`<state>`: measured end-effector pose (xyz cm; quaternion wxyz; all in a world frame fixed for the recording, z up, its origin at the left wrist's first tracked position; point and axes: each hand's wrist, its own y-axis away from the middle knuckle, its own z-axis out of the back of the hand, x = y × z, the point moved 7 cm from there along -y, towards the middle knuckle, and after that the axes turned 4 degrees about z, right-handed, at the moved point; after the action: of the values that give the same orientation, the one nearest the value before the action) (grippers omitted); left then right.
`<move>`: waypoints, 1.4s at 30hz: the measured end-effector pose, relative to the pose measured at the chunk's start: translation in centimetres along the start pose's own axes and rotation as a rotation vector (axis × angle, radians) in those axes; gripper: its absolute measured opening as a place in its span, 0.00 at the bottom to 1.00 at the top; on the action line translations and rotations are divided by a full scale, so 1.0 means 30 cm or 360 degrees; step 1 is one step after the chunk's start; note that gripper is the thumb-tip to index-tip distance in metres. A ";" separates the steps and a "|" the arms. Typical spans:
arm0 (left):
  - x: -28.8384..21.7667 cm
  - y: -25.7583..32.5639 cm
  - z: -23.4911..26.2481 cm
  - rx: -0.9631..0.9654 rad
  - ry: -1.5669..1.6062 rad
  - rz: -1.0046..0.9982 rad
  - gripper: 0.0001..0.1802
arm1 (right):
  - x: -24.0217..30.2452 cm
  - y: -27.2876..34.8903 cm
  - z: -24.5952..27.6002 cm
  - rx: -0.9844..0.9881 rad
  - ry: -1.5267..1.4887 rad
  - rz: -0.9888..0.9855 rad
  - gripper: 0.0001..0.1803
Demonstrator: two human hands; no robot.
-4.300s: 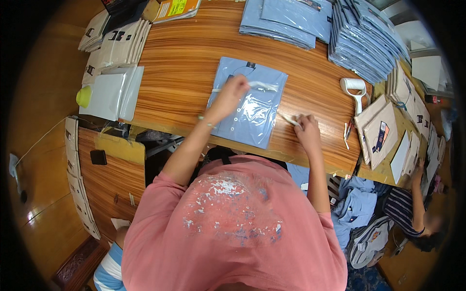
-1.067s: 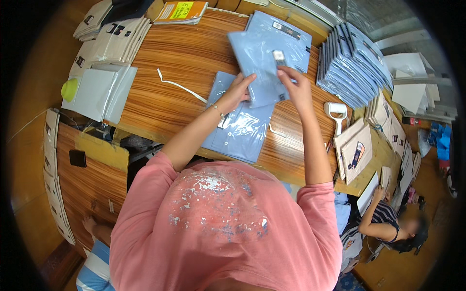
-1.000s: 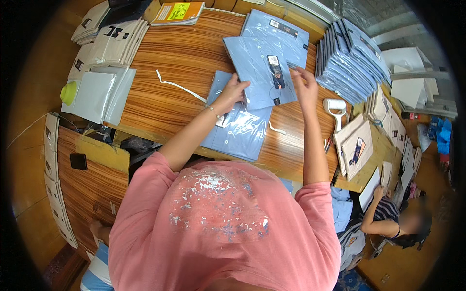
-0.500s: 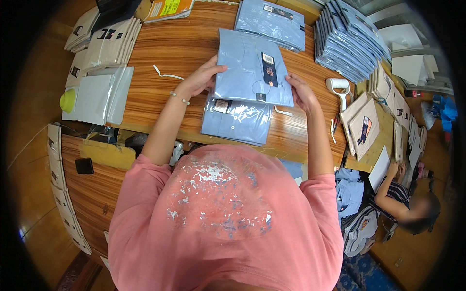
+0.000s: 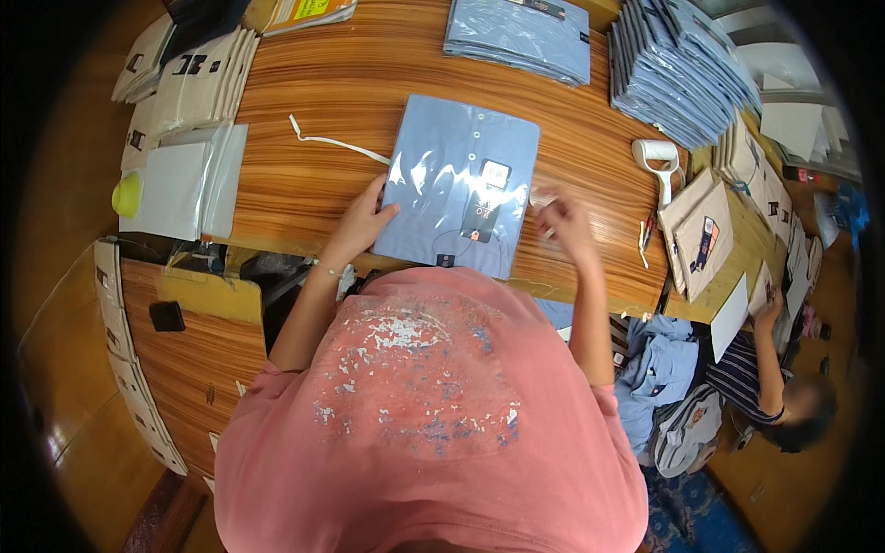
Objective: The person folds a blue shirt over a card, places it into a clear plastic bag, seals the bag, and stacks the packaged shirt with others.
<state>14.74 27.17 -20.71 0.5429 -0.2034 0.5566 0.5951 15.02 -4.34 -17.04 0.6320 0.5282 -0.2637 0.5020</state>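
In the head view, a folded blue shirt in a clear bag (image 5: 459,184) is seen lying flat on the wooden surface (image 5: 304,184), near the close edge. A dark tag and a small white tag are seen on top of it. The left hand (image 5: 362,221) is laid open on the left side of the bag, with the fingers touching it. The right hand (image 5: 562,214) is held up just to the right of the bag. It is blurred, so it cannot be told if something small is pinched in it.

A white strip (image 5: 332,141) is seen lying on the surface to the left of the shirt. Far off, one more bagged shirt (image 5: 519,35) is seen, and a tall stack of bagged shirts (image 5: 682,64) is seen at the far right. A white tool with a handle (image 5: 657,161) is seen to the right. Flat white bags (image 5: 184,189) are piled at the left.
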 end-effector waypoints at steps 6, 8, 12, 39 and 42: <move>0.008 0.030 -0.038 -0.0235 0.0014 -0.0112 0.33 | 0.062 -0.442 0.395 -0.0760 -0.0044 0.0649 0.12; 0.003 0.025 -0.051 -0.0222 0.0047 -0.0106 0.36 | 0.003 -0.626 0.498 -0.1012 -0.0004 0.0680 0.18; -0.068 0.050 -0.020 -0.0556 -0.0213 -0.0229 0.37 | -0.031 -0.836 0.527 -0.1281 0.0563 0.0514 0.32; -0.313 -0.347 -0.016 0.0202 0.1617 -0.0126 0.32 | 0.114 -0.193 -0.072 -0.0175 -0.2238 0.0165 0.25; -0.358 -0.300 0.017 0.0301 0.1419 -0.0212 0.36 | 0.120 -0.191 -0.035 0.0200 -0.2181 -0.0148 0.28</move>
<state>26.30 21.22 -15.44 0.3038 -0.4244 0.7734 0.3599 21.34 -1.73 -16.56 0.3117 0.7728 -0.5513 0.0415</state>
